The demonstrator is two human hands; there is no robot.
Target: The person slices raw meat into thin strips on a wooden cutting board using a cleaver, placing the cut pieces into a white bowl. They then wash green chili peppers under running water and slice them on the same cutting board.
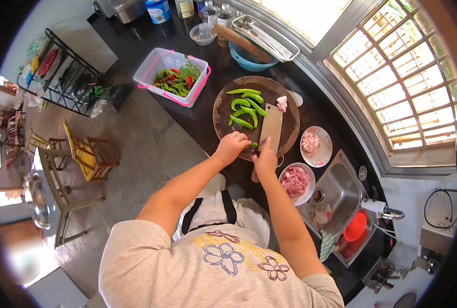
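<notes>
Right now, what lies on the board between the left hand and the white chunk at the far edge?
In the head view, whole green peppers lie on the round cutting board between the left hand and the white chunk; the cleaver blade stands to their right.

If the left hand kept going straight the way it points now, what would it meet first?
The left hand points up the round wooden chopping board. Just ahead of its fingers lies the nearest green pepper of the bunch, so it would likely touch that first; the height between them is unclear.

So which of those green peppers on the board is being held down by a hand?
The pepper at the near edge of the round wooden board, under the left hand, beside the cleaver gripped by the right hand. The other peppers lie untouched farther back.
</notes>
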